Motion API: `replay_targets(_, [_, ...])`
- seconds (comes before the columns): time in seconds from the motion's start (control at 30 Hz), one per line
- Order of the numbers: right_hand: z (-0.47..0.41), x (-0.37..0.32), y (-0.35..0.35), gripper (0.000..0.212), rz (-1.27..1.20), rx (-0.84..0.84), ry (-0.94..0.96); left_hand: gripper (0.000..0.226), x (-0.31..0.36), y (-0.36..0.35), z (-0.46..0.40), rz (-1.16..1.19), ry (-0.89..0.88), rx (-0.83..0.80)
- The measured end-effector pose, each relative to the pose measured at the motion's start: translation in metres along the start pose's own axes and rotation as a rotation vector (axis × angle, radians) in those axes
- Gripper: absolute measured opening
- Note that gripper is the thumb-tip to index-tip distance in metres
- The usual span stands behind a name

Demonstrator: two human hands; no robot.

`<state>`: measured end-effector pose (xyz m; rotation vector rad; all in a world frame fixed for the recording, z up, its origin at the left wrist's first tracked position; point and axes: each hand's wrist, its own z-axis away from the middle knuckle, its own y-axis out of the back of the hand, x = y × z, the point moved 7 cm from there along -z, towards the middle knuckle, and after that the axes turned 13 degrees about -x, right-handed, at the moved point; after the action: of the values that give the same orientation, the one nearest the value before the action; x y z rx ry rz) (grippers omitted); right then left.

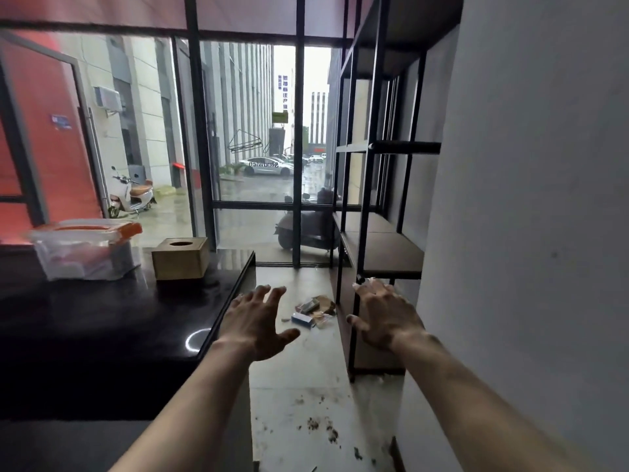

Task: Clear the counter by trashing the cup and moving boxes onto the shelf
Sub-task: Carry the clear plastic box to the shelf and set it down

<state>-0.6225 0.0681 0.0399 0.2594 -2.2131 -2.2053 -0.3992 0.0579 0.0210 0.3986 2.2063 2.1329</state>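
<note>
A dark glossy counter [102,321] fills the left side. On it stand a clear plastic box with an orange-trimmed lid [85,248] at the far left and a wooden tissue box with a round hole on top [180,257] to its right. A black metal shelf unit [381,253] with brown boards stands on the right. My left hand [258,321] is stretched out, fingers spread, just past the counter's right edge. My right hand [384,315] is also spread, close to the shelf's front post. Both hold nothing. No cup is in view.
Scraps of litter and a small blue-and-white carton [308,313] lie on the pale floor between counter and shelf. Dirt spots mark the floor nearer to me. A grey wall [527,233] stands on the right. Glass window panels with black frames close off the far end.
</note>
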Motion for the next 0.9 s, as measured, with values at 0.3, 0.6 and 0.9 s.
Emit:
replay_targets(0.3, [0.019,-0.018,0.028,0.07,-0.002,0.019,0.03,0.089,-0.018,0.052,0.049,0.039,0.044,0.095])
replay_targets(0.6, [-0.01,-0.136,0.008,0.071,-0.039,-0.028,0.204,0.091,-0.138,0.066,0.105,0.184,0.262,0.11])
replay_targets(0.9, [-0.088,-0.283,-0.016,0.07,-0.117,-0.053,0.272,0.093,-0.297,0.075,0.088,0.356,0.354,0.139])
